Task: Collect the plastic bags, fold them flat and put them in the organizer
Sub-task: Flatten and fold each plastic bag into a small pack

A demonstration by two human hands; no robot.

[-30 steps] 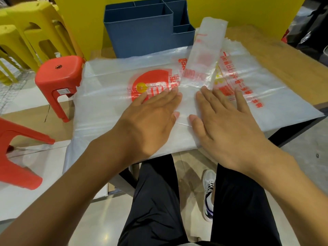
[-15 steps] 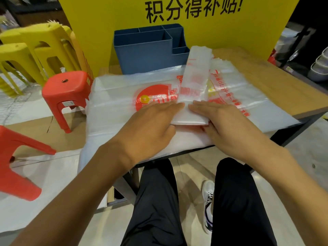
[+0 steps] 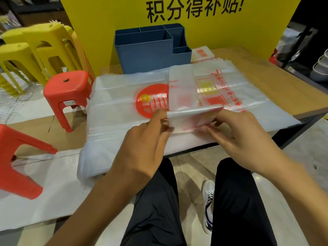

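A narrow folded plastic bag [image 3: 182, 89], clear with red print, lies lengthwise on top of a stack of flat plastic bags [image 3: 124, 107] spread over the table. My left hand [image 3: 147, 137] pinches its near left corner and my right hand [image 3: 236, 132] pinches its near right corner. Both hold the near end lifted and bent back toward the far end. A blue plastic organizer [image 3: 150, 50] with several compartments stands at the back of the table. A small folded bag [image 3: 202, 54] lies just right of it.
The wooden table [image 3: 266, 68] runs to the right, its front edge close to my knees. A yellow sign with black characters [image 3: 191, 8] stands behind the organizer. Red stools [image 3: 67, 93] and yellow stools [image 3: 44, 47] stand on the left. Cardboard [image 3: 35, 125] and white sheets lie on the floor.
My hands went from pressing flat on the narrow bag to gripping its near end and raising it off the stack. The far end of the strip has dropped flat.
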